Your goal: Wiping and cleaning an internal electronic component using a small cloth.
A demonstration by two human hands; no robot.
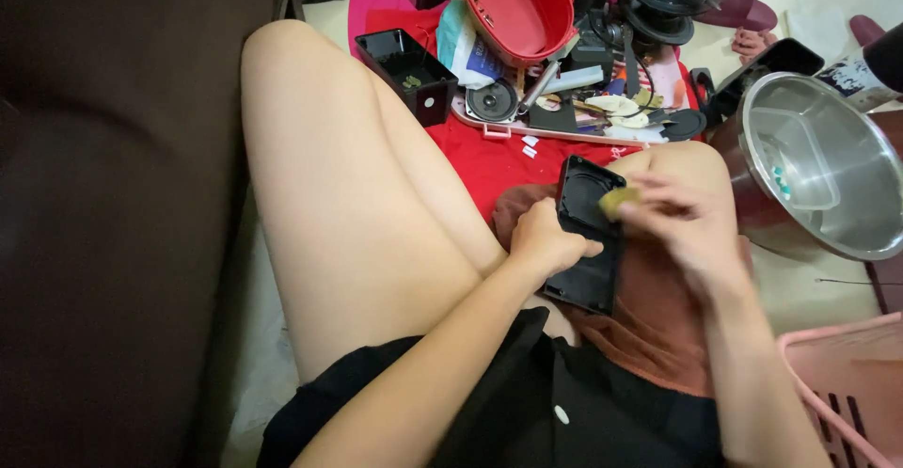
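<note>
Red cloth point(489, 162) is spread over a pale floor, and the lap of a seated person is seen from above, with a dark sofa point(113, 214) along the left. A black plastic case point(588, 237) is held upright on a brown cloth point(658, 322) laid over the lap. The left hand point(544, 239) is closed around the case's left edge, its fingers wrapped onto the front. The right hand point(682, 219) is blurred; its fingers are pinched on a small yellowish pad point(616, 201), which is pressed against the upper part of the case. Beyond the knees a red basin point(513, 2) is seen, with a small black box point(409, 73) to its left and a pink tray point(564, 120) of loose parts, a round speaker point(492, 101) among them. A steel bowl point(828, 172) stands at the right, just beside the right knee, and a pink basket point(847, 383) is cut off by the lower right corner.
</note>
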